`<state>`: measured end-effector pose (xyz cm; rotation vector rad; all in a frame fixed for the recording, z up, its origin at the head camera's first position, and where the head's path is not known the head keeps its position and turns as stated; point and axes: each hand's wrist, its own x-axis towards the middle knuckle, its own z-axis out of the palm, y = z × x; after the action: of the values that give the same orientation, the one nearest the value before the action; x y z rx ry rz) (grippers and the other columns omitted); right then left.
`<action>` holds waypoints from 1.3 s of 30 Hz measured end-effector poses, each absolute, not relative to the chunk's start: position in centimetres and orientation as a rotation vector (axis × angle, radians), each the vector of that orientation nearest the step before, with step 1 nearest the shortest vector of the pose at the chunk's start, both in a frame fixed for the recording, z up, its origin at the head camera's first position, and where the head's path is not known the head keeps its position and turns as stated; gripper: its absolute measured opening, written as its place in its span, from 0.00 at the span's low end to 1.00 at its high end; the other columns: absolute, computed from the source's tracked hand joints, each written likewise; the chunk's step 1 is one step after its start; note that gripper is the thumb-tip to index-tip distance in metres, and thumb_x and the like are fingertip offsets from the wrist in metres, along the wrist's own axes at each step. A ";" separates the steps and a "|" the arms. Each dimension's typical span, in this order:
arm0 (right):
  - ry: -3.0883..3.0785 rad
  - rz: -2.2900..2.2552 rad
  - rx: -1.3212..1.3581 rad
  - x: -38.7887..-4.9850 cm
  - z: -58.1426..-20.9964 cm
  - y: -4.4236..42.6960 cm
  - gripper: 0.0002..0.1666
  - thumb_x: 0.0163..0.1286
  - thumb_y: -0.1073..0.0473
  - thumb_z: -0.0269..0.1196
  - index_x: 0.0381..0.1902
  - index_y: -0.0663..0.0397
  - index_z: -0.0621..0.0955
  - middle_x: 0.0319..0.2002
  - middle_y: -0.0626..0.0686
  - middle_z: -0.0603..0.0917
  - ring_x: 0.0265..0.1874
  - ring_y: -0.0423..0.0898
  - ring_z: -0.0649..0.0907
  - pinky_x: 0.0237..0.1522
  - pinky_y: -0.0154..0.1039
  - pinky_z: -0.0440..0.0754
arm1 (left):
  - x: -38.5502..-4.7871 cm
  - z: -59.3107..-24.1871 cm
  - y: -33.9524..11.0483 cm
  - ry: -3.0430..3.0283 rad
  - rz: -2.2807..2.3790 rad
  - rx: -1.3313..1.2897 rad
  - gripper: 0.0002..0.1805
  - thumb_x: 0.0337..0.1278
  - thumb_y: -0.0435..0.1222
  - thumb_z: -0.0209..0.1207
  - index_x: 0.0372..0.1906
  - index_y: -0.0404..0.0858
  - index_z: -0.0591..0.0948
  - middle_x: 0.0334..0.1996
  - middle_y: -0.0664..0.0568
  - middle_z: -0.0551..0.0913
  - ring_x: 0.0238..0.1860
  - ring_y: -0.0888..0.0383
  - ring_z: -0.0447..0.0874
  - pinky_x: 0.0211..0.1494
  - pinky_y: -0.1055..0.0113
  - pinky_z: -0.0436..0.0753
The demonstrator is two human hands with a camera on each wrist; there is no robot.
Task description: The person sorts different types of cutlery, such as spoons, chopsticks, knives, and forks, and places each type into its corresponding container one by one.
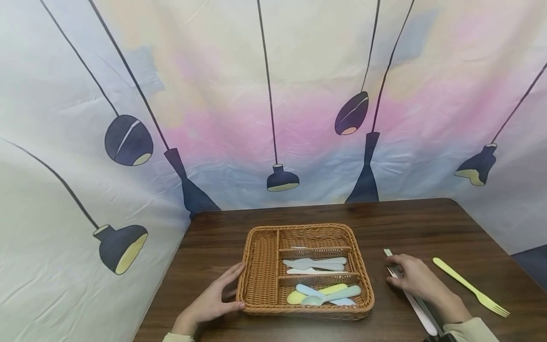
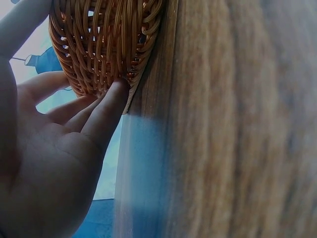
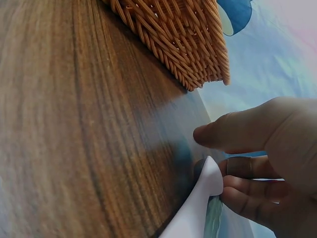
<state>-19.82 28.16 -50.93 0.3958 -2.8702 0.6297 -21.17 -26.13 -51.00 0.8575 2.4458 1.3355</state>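
Note:
A wicker cutlery basket (image 1: 261, 266) with several compartments stands on the table in the head view. My left hand (image 1: 215, 299) touches its left wall, fingertips along the side and thumb at the near corner. In the left wrist view, fingers (image 2: 106, 109) rest against the weave. My right hand (image 1: 416, 278) is to the right of the basket, over a fork (image 1: 393, 272) with metal tines and pale handled cutlery (image 1: 424, 319). In the right wrist view, thumb and fingers stand apart beside a white-pink handle (image 3: 195, 206); contact is unclear.
Pale knives (image 1: 316, 264) lie in the basket's middle compartment, and yellow, blue and green spoons (image 1: 332, 295) in the front one. A yellow fork (image 1: 470, 287) lies at the right of the dark wooden table (image 1: 222, 237). A patterned cloth (image 1: 316, 156) hangs behind.

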 end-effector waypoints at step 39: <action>-2.889 0.673 0.616 -19.9 -50.9 28.9 0.23 0.48 0.71 0.69 0.45 0.51 0.85 0.41 0.47 0.81 0.35 0.39 0.78 0.30 0.32 0.76 | -21.3 -51.0 -26.0 2.391 1.385 0.854 0.50 0.55 0.37 0.68 0.78 0.42 0.52 0.77 0.36 0.46 0.71 0.35 0.51 0.61 0.66 0.77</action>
<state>-19.91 28.90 -50.87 0.6160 -2.8886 0.6727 -21.31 -26.05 -51.01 0.8539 2.3907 1.3854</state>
